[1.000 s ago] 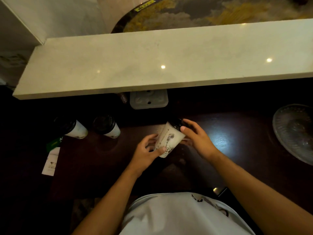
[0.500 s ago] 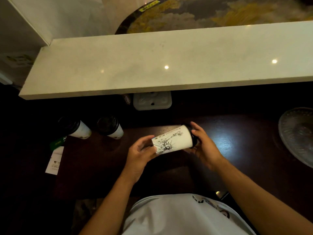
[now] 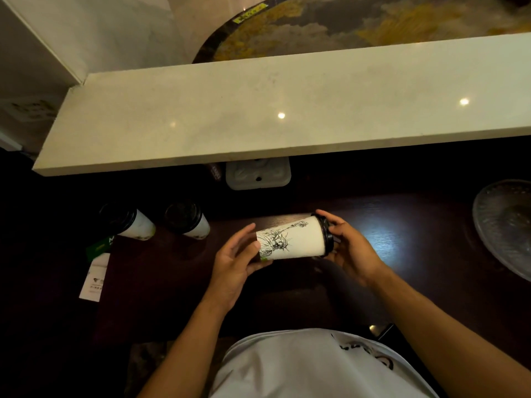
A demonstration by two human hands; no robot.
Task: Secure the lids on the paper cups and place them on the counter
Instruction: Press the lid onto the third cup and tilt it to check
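A white paper cup (image 3: 298,239) with a Statue of Liberty drawing lies on its side in the air between my hands. Its black lid (image 3: 326,235) points right. My left hand (image 3: 235,262) grips the cup's base end. My right hand (image 3: 349,248) wraps the lid end, fingers over the lid's rim. Two more lidded paper cups (image 3: 128,222) (image 3: 188,221) stand on the dark table at the left. The pale stone counter (image 3: 258,116) runs across above the table.
A glass dish (image 3: 505,225) sits at the right edge of the dark table (image 3: 416,254). A white moulded holder (image 3: 257,175) lies under the counter's lip. Paper cards with a green tag (image 3: 94,271) lie at the left.
The cup has turned from tilted upright to lying level, lid to the right. My left hand slid to its base and my right hand shifted right with the lid.
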